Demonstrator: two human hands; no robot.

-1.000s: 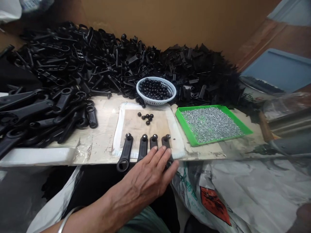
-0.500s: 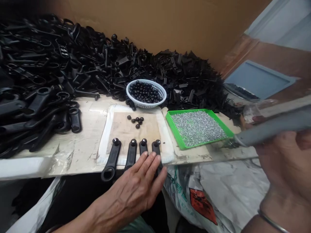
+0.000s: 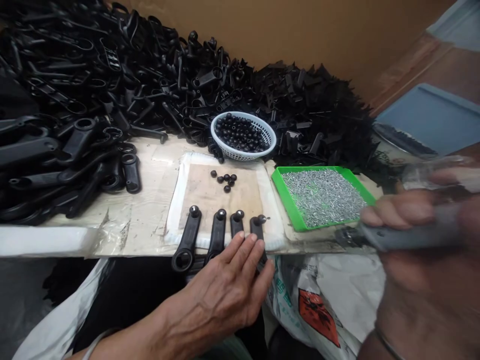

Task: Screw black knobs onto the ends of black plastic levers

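Note:
Four or so is too exact to matter here: several black crank handles (image 3: 187,235) lie in a row at the table's front edge, ring ends toward me. Bright metal shows at their far ends. My left hand (image 3: 228,280) lies flat across the right-hand ones, fingers stretched out and touching them. At the right, my right hand (image 3: 408,270) is wrapped round a grey power screwdriver (image 3: 412,237), blurred by motion. Its dark tip points left, near the green tray (image 3: 298,218) of small silver screws or pins. Several black balls (image 3: 227,177) lie beyond the handles on a white-edged pad (image 3: 180,200).
A pale blue basket (image 3: 243,154) of black balls stands behind the pad. Large heaps of black plastic parts (image 3: 112,85) cover the back and left. A white block (image 3: 45,241) lies at the front left edge. A plastic sack (image 3: 318,310) hangs below the table.
The view has shifted, so the table things appear farther right. My right hand and the screwdriver have moved left and down toward the green tray's corner. My left hand stays on the handles.

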